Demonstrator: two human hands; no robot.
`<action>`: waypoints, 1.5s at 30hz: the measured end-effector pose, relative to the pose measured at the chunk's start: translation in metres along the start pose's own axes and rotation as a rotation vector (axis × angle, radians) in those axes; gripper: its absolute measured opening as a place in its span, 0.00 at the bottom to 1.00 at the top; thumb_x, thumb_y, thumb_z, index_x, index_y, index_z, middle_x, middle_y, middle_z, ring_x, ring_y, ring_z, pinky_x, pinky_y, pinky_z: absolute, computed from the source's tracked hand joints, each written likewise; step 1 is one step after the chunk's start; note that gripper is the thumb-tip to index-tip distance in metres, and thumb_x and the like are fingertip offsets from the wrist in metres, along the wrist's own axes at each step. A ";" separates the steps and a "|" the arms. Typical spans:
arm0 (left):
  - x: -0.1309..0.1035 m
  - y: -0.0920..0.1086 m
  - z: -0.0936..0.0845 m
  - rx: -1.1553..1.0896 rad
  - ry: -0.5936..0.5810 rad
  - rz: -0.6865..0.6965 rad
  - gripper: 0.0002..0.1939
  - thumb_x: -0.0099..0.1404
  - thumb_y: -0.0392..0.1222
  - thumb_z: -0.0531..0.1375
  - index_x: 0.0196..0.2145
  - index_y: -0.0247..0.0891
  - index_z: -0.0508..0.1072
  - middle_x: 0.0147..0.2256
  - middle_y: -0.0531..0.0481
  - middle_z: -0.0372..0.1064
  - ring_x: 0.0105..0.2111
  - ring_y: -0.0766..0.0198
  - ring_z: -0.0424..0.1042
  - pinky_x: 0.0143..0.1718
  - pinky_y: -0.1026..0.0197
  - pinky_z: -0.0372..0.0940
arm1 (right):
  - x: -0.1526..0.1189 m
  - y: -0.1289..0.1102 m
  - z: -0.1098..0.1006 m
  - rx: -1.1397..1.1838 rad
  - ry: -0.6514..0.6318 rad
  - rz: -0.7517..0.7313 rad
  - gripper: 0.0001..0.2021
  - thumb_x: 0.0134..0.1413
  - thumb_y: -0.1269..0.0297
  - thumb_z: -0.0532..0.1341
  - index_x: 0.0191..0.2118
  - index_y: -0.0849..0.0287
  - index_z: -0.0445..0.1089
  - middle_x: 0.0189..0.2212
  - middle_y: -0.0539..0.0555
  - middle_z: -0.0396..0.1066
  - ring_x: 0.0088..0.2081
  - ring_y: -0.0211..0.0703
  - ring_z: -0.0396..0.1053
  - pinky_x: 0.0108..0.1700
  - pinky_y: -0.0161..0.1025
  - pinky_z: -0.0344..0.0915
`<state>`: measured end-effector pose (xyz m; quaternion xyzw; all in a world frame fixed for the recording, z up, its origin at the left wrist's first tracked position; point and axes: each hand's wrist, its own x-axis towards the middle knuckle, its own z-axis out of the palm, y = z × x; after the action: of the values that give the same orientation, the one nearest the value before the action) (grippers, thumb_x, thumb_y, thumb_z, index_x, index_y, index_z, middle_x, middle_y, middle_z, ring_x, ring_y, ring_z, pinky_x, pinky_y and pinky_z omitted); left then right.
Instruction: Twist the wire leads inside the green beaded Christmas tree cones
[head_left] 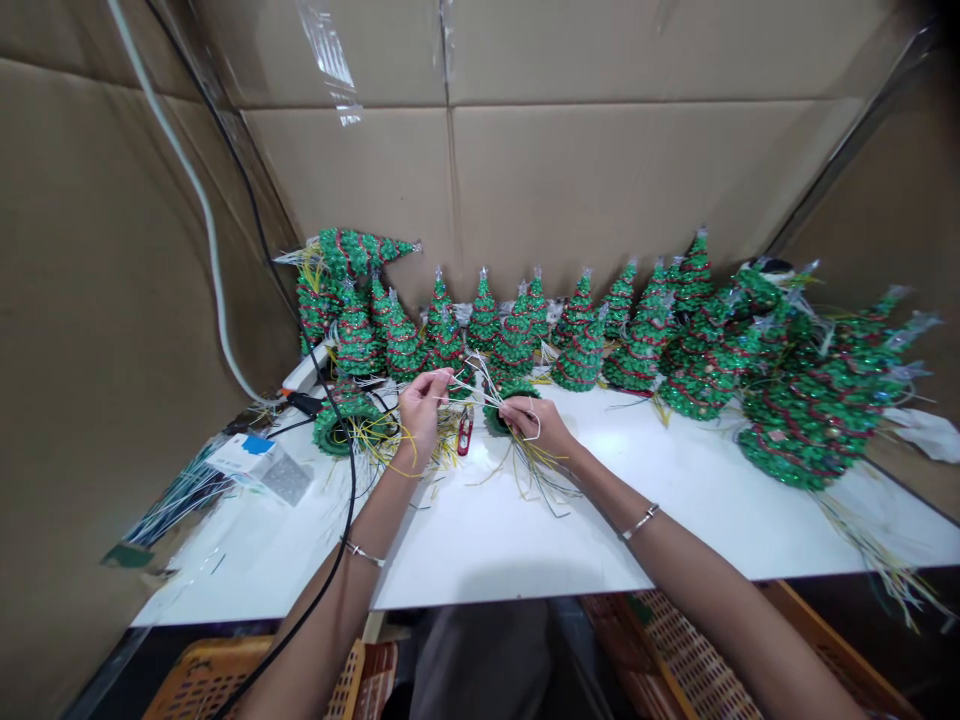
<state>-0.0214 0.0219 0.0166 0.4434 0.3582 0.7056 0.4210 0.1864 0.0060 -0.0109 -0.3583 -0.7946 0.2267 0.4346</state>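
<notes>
My left hand [421, 418] pinches the ends of thin white wires [484, 388] in front of me. On the other side, my right hand [538, 420] is closed on the same bunch, with one strand looping below the fingers. A green tree base [498, 418] lies just behind my right hand, and yellow and white wires trail out under it. Between the hands, a small red pair of snips [465, 432] rests on the table among yellow wire ends. Left of my left hand, another green tree [334, 432] lies with its hollow base towards me.
Several green beaded Christmas trees [514, 340] with red garlands stand along the cardboard wall [585, 180]. A black cable [352, 480] hangs across the left side. A small box [255, 465] and wire bundles [176, 497] sit left on the white table [517, 550]. Orange baskets [217, 675] stand below.
</notes>
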 end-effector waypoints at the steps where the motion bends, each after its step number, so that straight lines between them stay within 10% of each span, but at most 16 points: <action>1: 0.000 0.000 0.001 -0.002 0.001 0.000 0.13 0.54 0.50 0.68 0.27 0.37 0.76 0.35 0.49 0.76 0.20 0.76 0.58 0.21 0.68 0.55 | 0.000 0.000 0.001 0.005 0.003 0.003 0.20 0.66 0.51 0.51 0.29 0.57 0.71 0.21 0.50 0.67 0.25 0.38 0.65 0.31 0.35 0.59; 10: 0.010 0.010 -0.011 -0.077 0.103 0.071 0.14 0.53 0.51 0.69 0.30 0.37 0.77 0.30 0.52 0.73 0.20 0.76 0.58 0.21 0.69 0.53 | -0.002 0.001 0.001 0.104 0.033 0.049 0.18 0.66 0.53 0.52 0.29 0.57 0.69 0.23 0.50 0.66 0.25 0.38 0.64 0.31 0.36 0.59; 22: -0.008 0.012 0.005 0.207 -0.224 0.161 0.08 0.55 0.46 0.68 0.29 0.38 0.79 0.31 0.50 0.73 0.30 0.66 0.70 0.27 0.65 0.63 | -0.001 -0.013 0.000 0.034 0.047 0.027 0.19 0.67 0.56 0.52 0.26 0.60 0.66 0.21 0.49 0.64 0.25 0.36 0.62 0.31 0.34 0.57; 30: -0.003 0.024 -0.011 0.589 -0.143 0.541 0.05 0.62 0.40 0.64 0.30 0.40 0.79 0.31 0.50 0.75 0.33 0.64 0.71 0.33 0.63 0.62 | 0.000 -0.009 -0.002 0.066 0.035 0.047 0.20 0.66 0.54 0.52 0.26 0.60 0.66 0.20 0.49 0.63 0.24 0.35 0.61 0.29 0.34 0.56; 39: 0.009 0.027 -0.021 0.394 0.159 0.380 0.10 0.63 0.47 0.62 0.33 0.37 0.77 0.28 0.53 0.72 0.26 0.68 0.69 0.32 0.64 0.63 | -0.002 -0.006 -0.003 0.083 0.049 0.042 0.19 0.67 0.55 0.52 0.27 0.60 0.67 0.21 0.49 0.63 0.24 0.35 0.61 0.29 0.34 0.57; 45: -0.004 0.043 -0.012 0.598 -0.078 0.464 0.11 0.65 0.48 0.61 0.35 0.39 0.78 0.38 0.48 0.76 0.41 0.61 0.71 0.45 0.59 0.63 | -0.001 -0.004 -0.001 -0.005 0.052 -0.023 0.19 0.67 0.55 0.51 0.29 0.60 0.68 0.23 0.50 0.67 0.27 0.36 0.63 0.33 0.34 0.58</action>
<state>-0.0430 0.0002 0.0487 0.6426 0.4221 0.6290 0.1151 0.1860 0.0029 -0.0083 -0.3560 -0.7877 0.2102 0.4566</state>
